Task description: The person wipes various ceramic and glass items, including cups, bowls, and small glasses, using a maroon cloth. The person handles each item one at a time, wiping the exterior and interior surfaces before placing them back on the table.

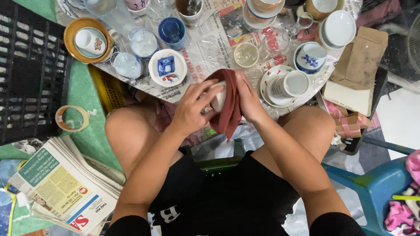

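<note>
Head view, near to far. At 7 o'clock a stack of folded newspapers (61, 188) lies on the green mat, its top sheet showing a green panel, a yellow block and red lettering. A roll of tan packing tape (72, 118) sits at 9 o'clock.

At centre, over the knees, the left hand (191, 109) is closed around a small white ceramic cup (218, 99), fingers curled across its side. The right hand (248, 99) presses a rust-red cloth (229, 109) against the cup and grips both. For a clean wipe, judgement suggests holding the cup firm in the left hand and keeping the cloth between fingers and glaze.

Beyond, the newspaper-covered table (205, 48) carries a white mug on a patterned saucer (289, 84) at 1 o'clock and a square blue-and-white dish (167, 67) at 11 o'clock. A plain brown cardboard box (361, 57) stands at 2 o'clock.
</note>
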